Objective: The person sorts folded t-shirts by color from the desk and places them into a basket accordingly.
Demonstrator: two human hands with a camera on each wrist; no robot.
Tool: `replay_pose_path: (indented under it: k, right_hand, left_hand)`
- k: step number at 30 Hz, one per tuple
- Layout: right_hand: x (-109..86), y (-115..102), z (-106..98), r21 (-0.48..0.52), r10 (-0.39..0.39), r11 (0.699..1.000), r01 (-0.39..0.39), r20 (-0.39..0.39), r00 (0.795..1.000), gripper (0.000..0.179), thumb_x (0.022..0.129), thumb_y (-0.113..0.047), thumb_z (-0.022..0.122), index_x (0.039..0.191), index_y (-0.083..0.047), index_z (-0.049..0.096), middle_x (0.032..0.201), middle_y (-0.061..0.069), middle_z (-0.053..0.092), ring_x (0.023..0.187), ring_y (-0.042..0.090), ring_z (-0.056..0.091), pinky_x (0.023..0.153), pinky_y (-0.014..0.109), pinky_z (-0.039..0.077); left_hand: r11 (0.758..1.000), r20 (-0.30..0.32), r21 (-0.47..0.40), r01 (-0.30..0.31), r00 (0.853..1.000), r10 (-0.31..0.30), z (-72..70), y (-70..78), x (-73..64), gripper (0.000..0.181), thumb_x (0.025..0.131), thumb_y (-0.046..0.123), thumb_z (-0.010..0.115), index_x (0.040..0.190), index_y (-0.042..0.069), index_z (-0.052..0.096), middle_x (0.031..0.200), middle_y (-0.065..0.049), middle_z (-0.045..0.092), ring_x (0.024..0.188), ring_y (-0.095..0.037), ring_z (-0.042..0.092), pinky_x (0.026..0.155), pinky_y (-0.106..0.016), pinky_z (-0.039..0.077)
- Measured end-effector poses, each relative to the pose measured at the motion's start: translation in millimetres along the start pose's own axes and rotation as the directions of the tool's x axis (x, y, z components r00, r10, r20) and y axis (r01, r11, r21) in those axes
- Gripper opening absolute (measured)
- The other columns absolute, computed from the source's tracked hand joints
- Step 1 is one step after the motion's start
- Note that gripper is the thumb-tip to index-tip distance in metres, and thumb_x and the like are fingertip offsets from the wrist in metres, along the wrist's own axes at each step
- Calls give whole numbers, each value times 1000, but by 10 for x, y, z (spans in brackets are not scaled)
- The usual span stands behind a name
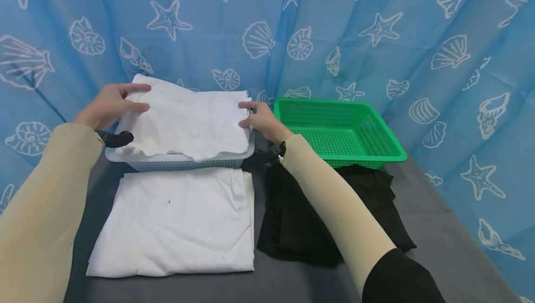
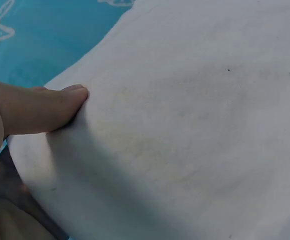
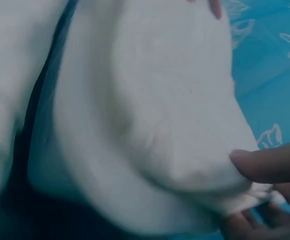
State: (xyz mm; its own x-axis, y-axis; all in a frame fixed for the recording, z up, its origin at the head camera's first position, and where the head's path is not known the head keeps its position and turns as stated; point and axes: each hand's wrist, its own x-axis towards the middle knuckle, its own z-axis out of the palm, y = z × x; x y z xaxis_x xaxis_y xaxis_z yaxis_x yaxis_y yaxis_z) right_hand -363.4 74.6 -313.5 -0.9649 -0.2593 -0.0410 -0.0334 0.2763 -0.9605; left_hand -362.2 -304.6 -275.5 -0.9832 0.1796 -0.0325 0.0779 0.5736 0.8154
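Observation:
A folded white cloth (image 1: 188, 122) lies over a pale plastic basket (image 1: 188, 165) at the back left, covering most of its opening. My left hand (image 1: 110, 103) pinches the cloth's left edge; in the left wrist view the thumb (image 2: 50, 107) presses on top and the other fingers are under the edge. At the opposite side my right hand (image 1: 264, 119) pinches the right edge, thumb (image 3: 267, 162) above and fingers below in the right wrist view. Several layers show at that corner. What lies inside the basket beneath the cloth is hidden.
Another folded white cloth (image 1: 175, 224) lies flat in front of the pale basket. Folded black cloth (image 1: 301, 228) sits to its right, partly behind my right forearm. A green basket (image 1: 393, 154) stands behind the black cloth. A blue shell-patterned curtain (image 1: 317, 29) hangs along the back.

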Motion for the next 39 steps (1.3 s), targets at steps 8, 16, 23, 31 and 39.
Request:
replay_pose_path:
  k: [8,16,23,31,39]
  right_hand:
    - [-265,-105,-2,-388,-175,916,104,-153,973,34,90,-5,66,124,-5,65,123,13,61,56,15,47,53,30,42]
    - [-1004,-141,2,-120,-56,992,42,-124,991,23,94,-12,67,117,-7,69,113,7,65,101,26,64,79,36,55]
    - [-1476,109,40,38,45,998,-46,41,998,32,97,-14,64,127,-3,63,124,13,62,109,28,60,89,40,52]
    - [-1664,480,208,104,186,974,-200,129,974,45,96,-14,64,140,-9,54,136,18,52,118,25,55,101,48,42]
    - [-1679,661,427,125,215,963,-239,178,960,38,94,-17,67,132,-12,64,141,8,49,118,23,54,96,50,45]
  left_hand:
    - [994,26,107,30,999,-33,6,-145,-215,74,103,35,50,158,5,11,161,-24,-1,143,-48,7,106,-67,19]
    - [999,-136,38,3,991,2,226,-170,-1077,66,102,45,46,156,10,28,157,-20,24,130,-38,41,100,-52,41]
    - [998,120,58,4,993,-11,362,-369,-1607,55,105,39,46,146,2,44,143,-21,44,116,-18,56,85,-33,53]
    - [978,295,115,172,935,-199,723,-618,-1607,74,103,49,44,153,-3,25,150,-39,17,132,-59,22,95,-68,34]
    - [970,168,169,174,965,-202,910,-776,-1649,75,99,53,51,148,-3,37,138,-38,38,118,-56,39,87,-65,41]
